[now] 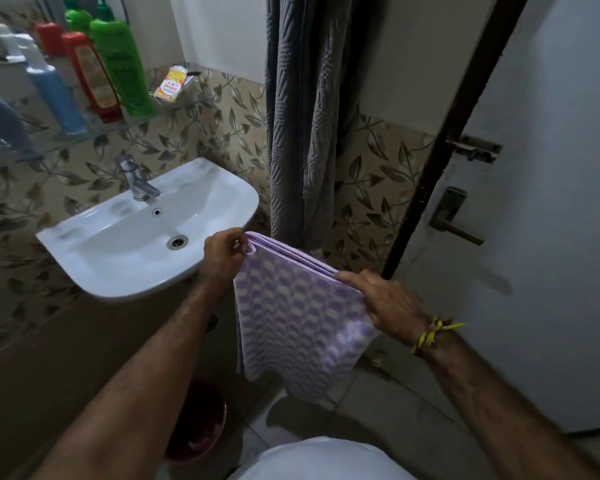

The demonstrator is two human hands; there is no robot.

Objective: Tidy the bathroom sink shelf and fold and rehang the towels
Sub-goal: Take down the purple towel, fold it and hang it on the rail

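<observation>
A folded purple-and-white checked towel (291, 317) hangs in the air in front of me, several layers showing along its top edge. My left hand (224, 258) pinches its upper left corner beside the sink. My right hand (385, 299) grips the upper right corner, with a yellow thread band on the wrist. Behind the checked towel a grey textured towel (302, 109) hangs down the wall. The glass shelf (94, 131) above the sink carries a green bottle (123, 64), a red bottle (90, 77), a blue bottle (54, 95) and a small yellow packet (171, 84).
The white sink (125, 271) with a chrome tap (137, 181) juts out at left. A white door (551, 202) with a bolt and a lever handle (454, 223) stands at right. A reddish bucket (201, 424) sits on the floor below the sink.
</observation>
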